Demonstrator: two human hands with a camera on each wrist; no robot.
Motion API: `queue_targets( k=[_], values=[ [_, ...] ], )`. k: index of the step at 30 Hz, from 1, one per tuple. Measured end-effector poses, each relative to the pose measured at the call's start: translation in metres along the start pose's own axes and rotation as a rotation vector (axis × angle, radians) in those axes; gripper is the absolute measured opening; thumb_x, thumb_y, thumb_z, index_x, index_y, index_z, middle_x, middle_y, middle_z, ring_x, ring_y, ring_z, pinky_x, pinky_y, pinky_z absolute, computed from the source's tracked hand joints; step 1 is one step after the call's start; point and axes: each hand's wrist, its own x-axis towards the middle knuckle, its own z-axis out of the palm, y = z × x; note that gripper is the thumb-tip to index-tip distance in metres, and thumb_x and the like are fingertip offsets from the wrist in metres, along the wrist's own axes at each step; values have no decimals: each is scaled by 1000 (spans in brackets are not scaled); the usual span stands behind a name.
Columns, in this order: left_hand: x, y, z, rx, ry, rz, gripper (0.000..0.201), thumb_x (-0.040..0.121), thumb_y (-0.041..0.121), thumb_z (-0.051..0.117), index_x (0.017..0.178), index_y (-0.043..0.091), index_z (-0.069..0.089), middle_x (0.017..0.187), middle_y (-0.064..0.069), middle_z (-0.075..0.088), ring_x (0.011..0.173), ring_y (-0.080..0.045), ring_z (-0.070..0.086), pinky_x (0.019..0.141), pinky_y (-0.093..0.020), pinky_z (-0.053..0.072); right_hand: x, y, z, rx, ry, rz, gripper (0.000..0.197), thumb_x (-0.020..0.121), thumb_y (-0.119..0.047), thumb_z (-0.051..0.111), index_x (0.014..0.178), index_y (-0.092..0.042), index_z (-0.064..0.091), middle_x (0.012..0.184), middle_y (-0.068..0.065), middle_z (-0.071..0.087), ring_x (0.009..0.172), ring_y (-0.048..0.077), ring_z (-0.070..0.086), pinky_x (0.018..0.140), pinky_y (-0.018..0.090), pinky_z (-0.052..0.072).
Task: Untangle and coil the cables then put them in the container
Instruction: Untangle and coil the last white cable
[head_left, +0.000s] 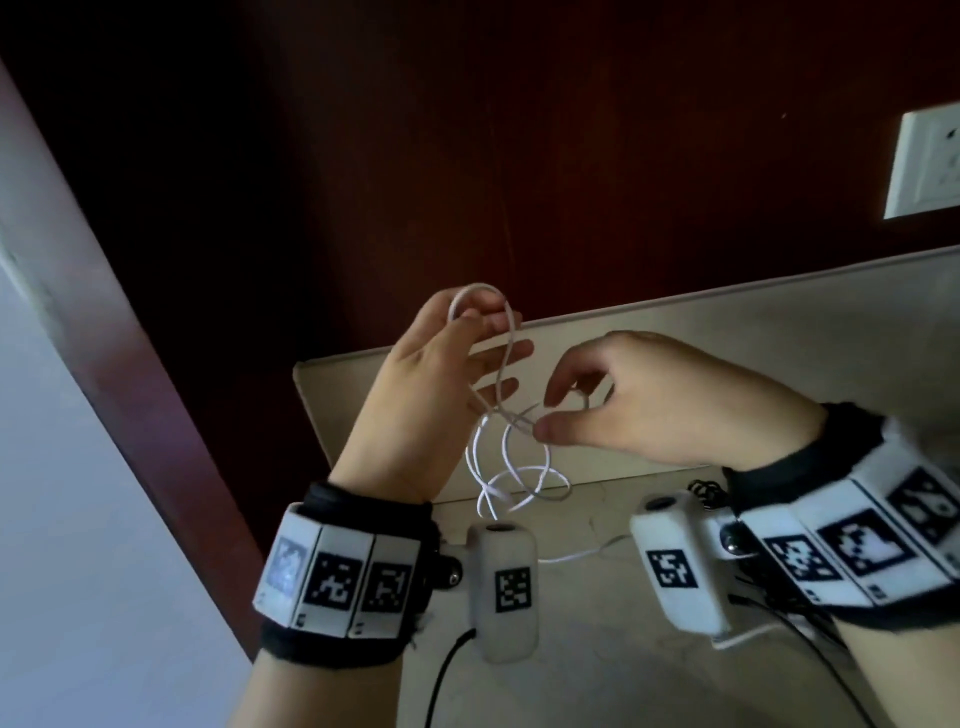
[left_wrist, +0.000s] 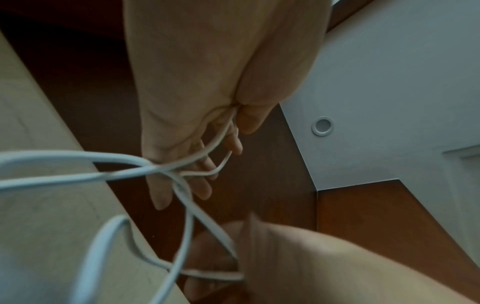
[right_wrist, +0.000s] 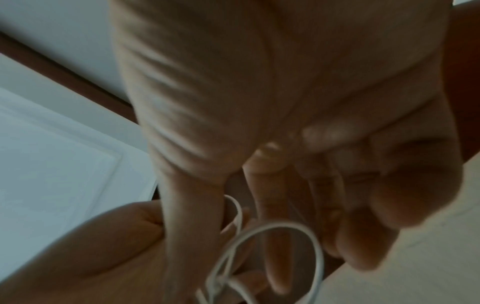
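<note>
A thin white cable (head_left: 511, 467) hangs in tangled loops between both hands, above the table. My left hand (head_left: 467, 317) is raised and pinches the cable's top loop between thumb and forefinger, the other fingers spread; the left wrist view shows that pinch on the cable (left_wrist: 221, 139). Lower and to the right, my right hand (head_left: 545, 415) pinches a strand where the loops cross. In the right wrist view a cable loop (right_wrist: 317, 246) hangs blurred under the curled fingers. The beige open container (head_left: 332, 410) stands just behind the hands.
The cable's tail (head_left: 587, 556) trails across the pale tabletop. A small black coiled cable (head_left: 704, 488) lies by my right wrist. Thin black leads (head_left: 441, 675) run off the near edge. A dark wood wall with a white socket plate (head_left: 924, 161) rises behind.
</note>
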Motion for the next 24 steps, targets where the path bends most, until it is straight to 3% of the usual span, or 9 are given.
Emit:
queue_targets(
  k=[3,6,9,10,13,15,17,20,24],
  values=[
    [0,1,-5,-15,-14,21,38,91,6,46,121,27,59,122,-15,64,104,-29,70,86,-46,47,4,8,5,-114,-10,-37,29,73,-63,68,77,-34,69,83,-10,68,65,15,66,65,36,56],
    [-1,5,-12,-66,-49,40,66,78,-7,43,132,31,49,127,-17,62,109,-34,68,91,-49,49,14,19,5,-165,137,-26,42,97,-46,52,65,-23,67,59,-1,57,53,15,54,53,31,38],
    [-2,9,-19,-80,-33,12,73,77,-18,33,132,26,52,121,-15,67,104,-33,70,89,-49,54,21,33,-3,-66,274,78,55,102,-42,40,62,-15,68,55,0,64,60,19,61,68,34,49],
    [-2,10,-21,-27,22,-11,72,78,-20,31,129,24,56,112,-12,70,93,-26,73,79,-43,58,22,38,-6,-24,274,129,58,102,-43,37,62,-13,68,56,-3,68,65,20,65,77,37,52],
    [4,8,-36,381,314,28,52,79,-15,36,111,16,65,76,0,68,55,-13,57,46,-23,43,23,47,-10,17,277,223,57,101,-48,32,71,-14,66,55,-10,69,69,20,69,85,40,53],
    [9,2,-50,792,461,126,33,81,-4,47,98,17,66,76,3,65,67,-19,60,55,-26,43,23,48,-11,-13,279,249,56,101,-50,30,72,-16,64,54,-10,69,67,20,68,84,39,53],
    [9,-3,-58,1090,445,82,15,87,11,53,94,19,64,79,3,67,77,-24,63,67,-32,48,24,51,-13,-63,306,269,56,101,-49,30,73,-16,65,57,-6,69,70,22,67,84,39,52],
    [9,-5,-50,850,273,-98,25,100,21,50,85,6,63,60,2,69,60,-16,70,57,-22,54,22,53,-17,-170,355,256,41,99,-38,35,79,-15,62,76,5,69,75,28,64,79,40,53],
    [-2,8,-22,183,100,-211,28,105,17,41,85,4,55,64,-9,67,71,-28,73,63,-33,62,18,39,-15,-170,56,221,24,93,-15,45,110,-15,62,119,11,63,102,25,60,86,36,50]
  ],
)
